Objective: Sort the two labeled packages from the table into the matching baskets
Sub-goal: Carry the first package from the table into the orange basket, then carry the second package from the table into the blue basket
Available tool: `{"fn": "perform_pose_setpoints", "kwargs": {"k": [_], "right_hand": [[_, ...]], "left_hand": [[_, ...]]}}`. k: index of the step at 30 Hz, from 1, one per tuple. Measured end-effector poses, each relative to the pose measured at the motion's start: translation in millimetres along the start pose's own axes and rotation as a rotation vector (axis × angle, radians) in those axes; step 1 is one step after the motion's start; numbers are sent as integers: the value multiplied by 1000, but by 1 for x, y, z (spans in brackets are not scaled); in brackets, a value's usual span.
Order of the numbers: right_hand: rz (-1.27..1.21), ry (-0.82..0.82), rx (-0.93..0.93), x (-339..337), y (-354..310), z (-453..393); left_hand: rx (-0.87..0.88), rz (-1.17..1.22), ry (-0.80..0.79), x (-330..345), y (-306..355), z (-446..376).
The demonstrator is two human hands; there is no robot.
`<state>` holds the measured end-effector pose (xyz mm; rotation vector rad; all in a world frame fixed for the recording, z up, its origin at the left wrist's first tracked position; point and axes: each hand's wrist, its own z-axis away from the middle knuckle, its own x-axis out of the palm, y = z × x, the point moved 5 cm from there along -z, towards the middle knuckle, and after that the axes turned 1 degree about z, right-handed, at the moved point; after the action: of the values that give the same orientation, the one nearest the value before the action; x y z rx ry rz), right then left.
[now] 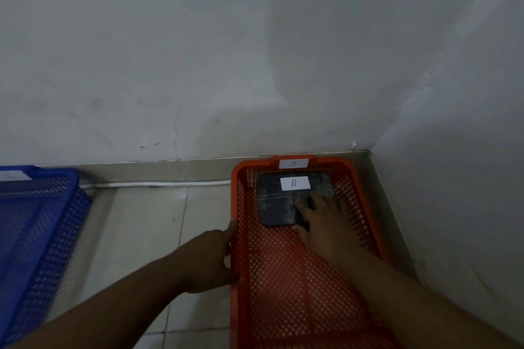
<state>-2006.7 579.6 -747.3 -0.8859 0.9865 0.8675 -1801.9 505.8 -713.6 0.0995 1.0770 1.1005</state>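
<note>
An orange basket [365, 207] with a white "A" tag on its far rim stands on the floor in the room's corner. Inside it, at the far end, lies a dark plastic-wrapped package [276, 202] with a white label marked "A". My right hand [320, 224] reaches into the basket and grips the package's near right corner, thumb under its edge and fingers on top. My left hand [212, 258] holds the basket's left rim from outside. A blue basket [56, 224] with a faint white tag stands at the left.
Pale floor tiles lie between the two baskets. White walls meet in a corner just behind and right of the orange basket. A white cable [158, 184] runs along the skirting.
</note>
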Motion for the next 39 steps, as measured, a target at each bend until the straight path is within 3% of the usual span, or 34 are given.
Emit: {"fn": "perform_pose_setpoints", "kwargs": {"k": [6,17,22,28,39], "right_hand": [[-52,114,19,-24,-1,9],[-178,19,92,-64,22,27],[-154,-5,189,-109,13,61],[-98,-67,315,-218,-16,134],[-95,36,404,-493,-109,294]], "left_hand": [[-143,-93,251,-25,-14,6],[-229,-108,481,-77,-12,38],[-247,-135,431,-96,17,69],[-264,-78,426,-162,85,148],[-211,-46,432,-342,238,360]]}}
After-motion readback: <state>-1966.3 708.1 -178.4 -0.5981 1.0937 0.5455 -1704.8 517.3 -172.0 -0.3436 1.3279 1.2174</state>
